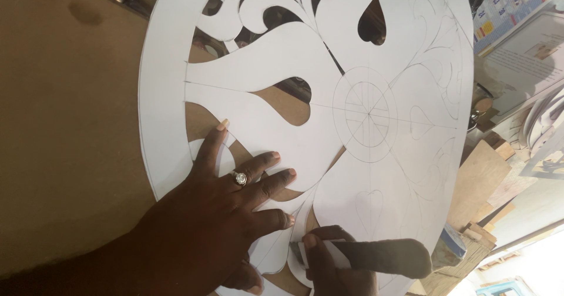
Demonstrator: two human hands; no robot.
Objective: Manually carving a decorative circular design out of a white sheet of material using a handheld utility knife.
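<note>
2 hands are at work at the near edge of a large white paper disc (276, 105), which lies flat on a brown board (70, 125) and fills most of my view. I see my left hand (226, 213) spread open, palm down, pressing on the near left part of the disc; its fingers (267, 158) fan out toward the right across a curved cut-out band, and a ring (239, 178) with a pale stone sits on 1 of them. My right hand (329, 261) is at the bottom of the view, just right of the left, with thumb and fingers closed around a cutting tool (382, 255) that has a dark, flat handle running off to the right and a pale front end (302, 253) held down at the paper edge; I cannot make out a blade. The disc is an ornamental stencil: leaf and scroll shapes are already cut out on its left and far side, showing the brown board through the holes, while the right half carries only pencil lines, hearts and scrolls around a drawn hub circle (369, 115) at the centre. At the far right lie wooden offcuts (479, 181), and a roll of tape (451, 248) sits near the disc's right rim.
</note>
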